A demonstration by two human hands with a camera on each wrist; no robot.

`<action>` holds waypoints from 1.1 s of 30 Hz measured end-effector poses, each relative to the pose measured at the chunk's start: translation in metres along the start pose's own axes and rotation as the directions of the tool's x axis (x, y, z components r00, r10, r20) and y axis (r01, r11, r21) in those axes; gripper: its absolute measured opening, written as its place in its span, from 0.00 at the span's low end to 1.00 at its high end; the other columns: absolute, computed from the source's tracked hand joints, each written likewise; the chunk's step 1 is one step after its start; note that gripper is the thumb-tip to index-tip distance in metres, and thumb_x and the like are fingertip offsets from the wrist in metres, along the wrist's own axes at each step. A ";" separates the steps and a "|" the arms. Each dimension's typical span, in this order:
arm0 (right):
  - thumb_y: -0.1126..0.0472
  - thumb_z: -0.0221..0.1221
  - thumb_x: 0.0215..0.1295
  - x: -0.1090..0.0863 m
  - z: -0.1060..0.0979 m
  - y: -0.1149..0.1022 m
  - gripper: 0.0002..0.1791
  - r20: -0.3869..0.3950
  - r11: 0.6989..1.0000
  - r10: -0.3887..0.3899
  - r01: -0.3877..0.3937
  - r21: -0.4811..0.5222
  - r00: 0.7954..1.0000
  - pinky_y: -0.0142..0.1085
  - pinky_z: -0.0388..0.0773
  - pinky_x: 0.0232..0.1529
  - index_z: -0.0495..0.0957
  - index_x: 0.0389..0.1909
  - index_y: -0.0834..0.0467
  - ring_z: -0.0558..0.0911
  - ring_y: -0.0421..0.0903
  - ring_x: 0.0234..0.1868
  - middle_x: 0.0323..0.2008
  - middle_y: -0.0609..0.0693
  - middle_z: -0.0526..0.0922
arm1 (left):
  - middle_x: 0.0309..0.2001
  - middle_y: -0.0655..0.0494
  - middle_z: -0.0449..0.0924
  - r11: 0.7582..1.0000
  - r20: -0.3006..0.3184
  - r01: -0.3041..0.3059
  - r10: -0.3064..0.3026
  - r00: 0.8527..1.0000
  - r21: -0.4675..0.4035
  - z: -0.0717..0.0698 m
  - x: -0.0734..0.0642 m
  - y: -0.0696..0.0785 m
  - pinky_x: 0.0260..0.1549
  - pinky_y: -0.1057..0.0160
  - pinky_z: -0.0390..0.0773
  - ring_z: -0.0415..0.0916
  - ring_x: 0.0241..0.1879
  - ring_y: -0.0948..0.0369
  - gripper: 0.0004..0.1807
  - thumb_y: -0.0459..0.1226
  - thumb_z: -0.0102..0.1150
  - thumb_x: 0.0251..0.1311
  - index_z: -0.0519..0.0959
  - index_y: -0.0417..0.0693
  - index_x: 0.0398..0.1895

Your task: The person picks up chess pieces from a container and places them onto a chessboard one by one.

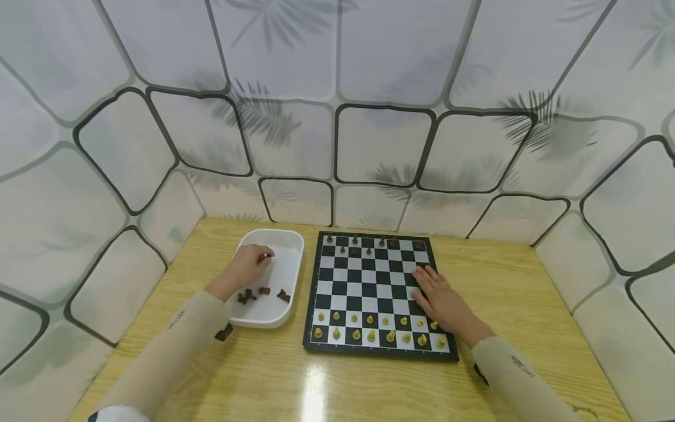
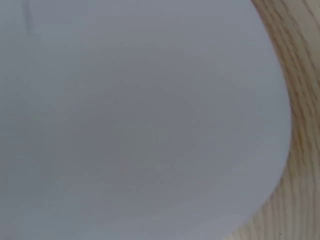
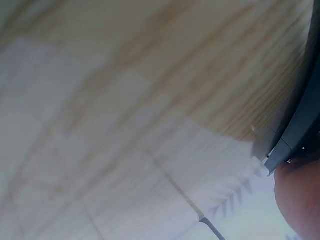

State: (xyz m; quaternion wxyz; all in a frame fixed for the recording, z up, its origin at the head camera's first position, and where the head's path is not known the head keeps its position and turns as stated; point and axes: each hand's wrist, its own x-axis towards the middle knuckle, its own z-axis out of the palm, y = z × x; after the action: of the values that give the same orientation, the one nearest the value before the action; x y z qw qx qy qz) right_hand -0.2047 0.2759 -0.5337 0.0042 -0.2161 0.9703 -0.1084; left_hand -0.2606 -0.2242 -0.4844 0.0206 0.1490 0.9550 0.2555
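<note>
On the desk (image 1: 506, 305), my left hand (image 1: 245, 267) pinches a dark piece (image 1: 268, 255) left of the chessboard (image 1: 369, 290); my right hand (image 1: 440, 299) rests straight-fingered on it.

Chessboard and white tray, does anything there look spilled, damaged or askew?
Nothing looks spilled or damaged. Dark pieces lie jumbled in the white tray, whereas the yellow pieces stand in two rows on the chessboard.

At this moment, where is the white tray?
In the head view, the white tray sits on the wooden table, just left of the chessboard, with the left hand over it.
</note>
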 end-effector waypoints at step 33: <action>0.47 0.48 0.84 0.000 0.000 -0.001 0.35 -0.004 1.000 -0.004 0.004 0.003 1.000 0.63 0.53 0.81 0.59 0.80 0.66 0.56 0.66 0.83 0.81 0.65 0.60 | 0.41 0.38 0.90 0.992 -0.330 -0.110 0.083 0.940 -0.064 0.003 0.000 0.012 0.40 0.47 0.88 0.89 0.40 0.46 0.12 0.32 0.59 0.73 0.86 0.32 0.49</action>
State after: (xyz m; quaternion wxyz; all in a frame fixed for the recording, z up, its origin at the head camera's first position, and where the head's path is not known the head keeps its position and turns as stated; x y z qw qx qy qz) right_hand -0.2042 0.2754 -0.5336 0.0023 -0.2179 0.9697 -0.1101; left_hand -0.2573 -0.2127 -0.4807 -0.1444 0.1503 0.9256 0.3159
